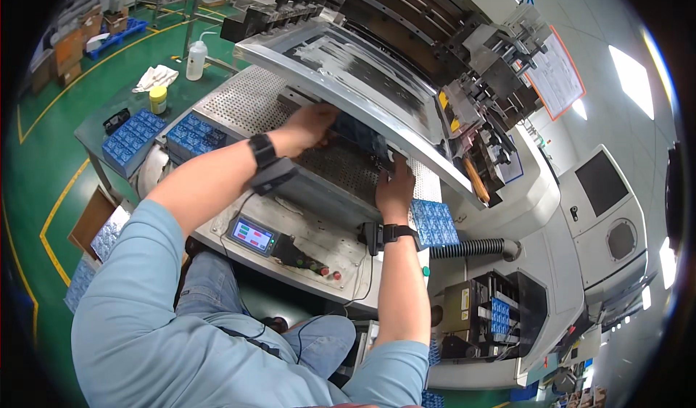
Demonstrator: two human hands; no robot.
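A dark blue circuit-board panel (360, 137) lies low over the perforated metal bed (239, 103), in the shade of a tilted screen-printing frame (377, 118). My left hand (312, 126) is closed at the panel's left end, its fingertips partly hidden under the frame. At the right end, my right hand (396, 187) has its fingers bent around the panel's edge. The frame's mesh carries streaks of pale paste. Whether the panel touches the bed is too dark to tell.
Stacks of blue panels sit left of the bed (194, 135) and on the side table (134, 138); another (435, 223) is by my right forearm. Near them stand a yellow-lidded jar (158, 100) and a squeeze bottle (196, 61). A control screen (252, 235) is at the machine's front.
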